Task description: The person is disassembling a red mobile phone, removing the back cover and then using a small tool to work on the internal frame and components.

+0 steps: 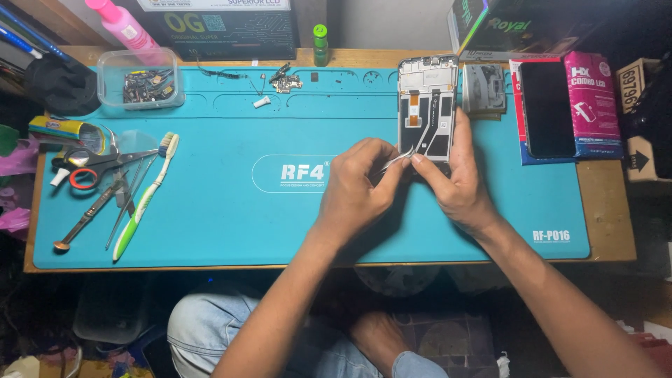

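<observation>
The opened phone frame (428, 105) lies on the teal work mat (210, 210) covering the desk (609, 210), long axis running away from the person, its near end at the hands. The right hand (458, 175) closes around the frame's lower end, thumb on its face. The left hand (357, 185) pinches metal tweezers (395, 162), tips pointing right toward the frame's lower edge, just beside the right thumb. Both hands are about equally close to the frame. To the right lie a dark phone screen (547, 108) and a pink packet (593, 105). At far left lie scissors (91, 164), a toothbrush (147, 199) and a clear parts box (140, 78), well apart. Nothing stands between tweezers and frame.
</observation>
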